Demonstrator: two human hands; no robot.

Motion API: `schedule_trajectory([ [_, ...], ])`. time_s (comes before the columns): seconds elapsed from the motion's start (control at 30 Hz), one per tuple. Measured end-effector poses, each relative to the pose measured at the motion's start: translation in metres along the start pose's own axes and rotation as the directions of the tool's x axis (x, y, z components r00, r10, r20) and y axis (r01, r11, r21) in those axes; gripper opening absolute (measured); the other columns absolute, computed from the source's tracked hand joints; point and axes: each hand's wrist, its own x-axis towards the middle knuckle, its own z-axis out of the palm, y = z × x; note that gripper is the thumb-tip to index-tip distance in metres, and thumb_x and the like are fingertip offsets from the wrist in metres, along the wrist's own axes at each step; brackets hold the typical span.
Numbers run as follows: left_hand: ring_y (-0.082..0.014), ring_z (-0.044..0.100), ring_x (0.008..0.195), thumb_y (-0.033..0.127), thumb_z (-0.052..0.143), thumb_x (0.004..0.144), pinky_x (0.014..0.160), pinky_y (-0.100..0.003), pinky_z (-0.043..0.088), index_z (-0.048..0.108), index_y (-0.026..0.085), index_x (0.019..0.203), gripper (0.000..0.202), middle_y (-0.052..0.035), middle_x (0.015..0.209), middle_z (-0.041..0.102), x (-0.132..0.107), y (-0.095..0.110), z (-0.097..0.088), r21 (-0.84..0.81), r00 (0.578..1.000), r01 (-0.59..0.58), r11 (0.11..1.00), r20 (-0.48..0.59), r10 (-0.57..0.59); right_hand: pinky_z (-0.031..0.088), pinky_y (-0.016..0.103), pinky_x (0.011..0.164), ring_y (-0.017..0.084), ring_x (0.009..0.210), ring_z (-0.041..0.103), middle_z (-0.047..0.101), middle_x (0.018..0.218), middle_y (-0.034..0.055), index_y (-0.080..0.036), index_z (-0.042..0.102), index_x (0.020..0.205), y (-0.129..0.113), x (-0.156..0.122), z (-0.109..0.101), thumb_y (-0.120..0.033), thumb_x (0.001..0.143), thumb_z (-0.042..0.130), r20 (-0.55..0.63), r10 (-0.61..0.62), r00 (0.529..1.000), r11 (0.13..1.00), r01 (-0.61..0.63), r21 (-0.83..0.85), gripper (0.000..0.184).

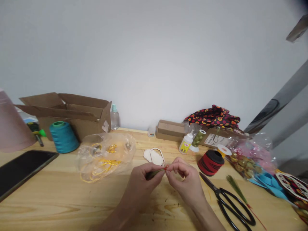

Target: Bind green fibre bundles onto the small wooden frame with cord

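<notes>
My left hand and my right hand meet at the middle of the wooden table. The left fingers pinch a thin green tassel bundle. The right fingertips pinch a red thread at the bundle's tip. Both hands are closed. Just behind them lie white wooden tag pieces.
Black scissors and a green tassel lie right of my hands, with a red spool, glue bottle and olive thread cone behind. A plastic bag with gold loops, teal thread cone, cardboard box and dark tablet sit left.
</notes>
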Motion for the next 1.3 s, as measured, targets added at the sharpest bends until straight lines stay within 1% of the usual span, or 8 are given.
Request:
schedule_trajectory([
  [0.2,-0.012,0.052,0.057,0.029,0.06,0.065,0.052,-0.019,0.038,0.07,0.016,0.071,0.018,-0.0008,0.062,0.066,0.002,-0.002,0.0,-0.067,0.997,0.067,0.995,0.029,-0.066,0.033,0.021,0.047,0.011,0.053,0.042,0.044,0.056,-0.0021,-0.016,0.061,0.059,0.001,-0.001,0.0,-0.014,0.065,0.055,0.008,0.055,0.998,0.998,-0.056,0.042,0.009],
  [0.33,-0.0051,0.035,0.039,0.03,0.062,0.063,0.04,-0.017,0.028,0.069,0.015,0.068,0.017,0.005,0.044,0.053,0.004,0.001,0.0,-0.114,0.986,0.163,0.98,0.044,-0.159,0.032,0.022,0.047,0.01,0.053,0.041,0.043,0.057,-0.0019,-0.016,0.061,0.059,0.004,-0.001,0.0,-0.016,0.066,0.056,0.043,0.129,0.991,0.986,-0.132,0.104,0.008],
  [0.43,-0.0034,0.027,0.036,0.03,0.062,0.062,0.038,-0.017,0.023,0.069,0.016,0.066,0.016,0.0081,0.038,0.043,0.005,0.002,0.0,-0.137,0.981,0.193,0.972,0.044,-0.188,0.031,0.021,0.047,0.01,0.052,0.039,0.042,0.056,-0.0022,-0.015,0.062,0.059,0.004,-0.001,0.001,-0.017,0.066,0.057,0.057,0.163,0.985,0.973,-0.17,0.155,0.008],
  [0.6,-0.0029,0.025,0.035,0.03,0.062,0.062,0.038,-0.017,0.023,0.068,0.015,0.065,0.017,0.0089,0.037,0.039,0.005,0.003,0.0,-0.169,0.978,0.206,0.964,0.055,-0.199,0.031,0.021,0.048,0.009,0.054,0.041,0.046,0.059,-0.0015,-0.014,0.062,0.061,0.007,-0.001,0.002,-0.02,0.066,0.059,0.131,0.241,0.962,0.925,-0.268,0.268,0.008],
  [0.73,-0.0028,0.025,0.035,0.029,0.062,0.062,0.036,-0.016,0.021,0.068,0.013,0.066,0.018,0.0092,0.035,0.036,0.004,0.003,0.0,-0.159,0.977,0.213,0.964,0.049,-0.208,0.027,0.021,0.045,0.008,0.049,0.037,0.045,0.058,-0.0023,-0.013,0.061,0.059,0.007,0.0,0.002,-0.025,0.065,0.061,0.175,0.313,0.933,0.873,-0.355,0.334,0.013],
  [0.87,-0.0025,0.023,0.035,0.03,0.062,0.062,0.035,-0.016,0.019,0.07,0.013,0.069,0.02,0.0083,0.037,0.038,0.003,0.005,0.0,-0.167,0.977,0.213,0.963,0.064,-0.206,0.026,0.02,0.044,0.007,0.048,0.035,0.045,0.057,-0.0026,-0.013,0.061,0.058,0.005,0.0,0.002,-0.029,0.063,0.064,0.194,0.351,0.916,0.837,-0.4,0.373,0.017],
  [1.1,-0.0027,0.025,0.035,0.029,0.064,0.059,0.035,-0.016,0.018,0.069,0.013,0.063,0.017,0.0082,0.036,0.039,0.003,0.008,-0.001,-0.176,0.968,0.251,0.952,0.052,-0.245,0.028,0.02,0.046,0.008,0.05,0.037,0.047,0.057,-0.0019,-0.013,0.061,0.059,0.008,0.0,0.003,-0.032,0.063,0.064,0.205,0.361,0.91,0.818,-0.415,0.398,0.02],
  [1.3,-0.0027,0.025,0.035,0.031,0.064,0.059,0.036,-0.016,0.02,0.07,0.013,0.066,0.02,0.0072,0.038,0.044,0.003,0.004,-0.001,-0.167,0.972,0.234,0.958,0.036,-0.231,0.025,0.02,0.044,0.007,0.047,0.034,0.045,0.055,-0.003,-0.014,0.062,0.06,0.012,0.0,0.003,-0.032,0.064,0.064,0.184,0.36,0.915,0.84,-0.404,0.362,0.019],
])
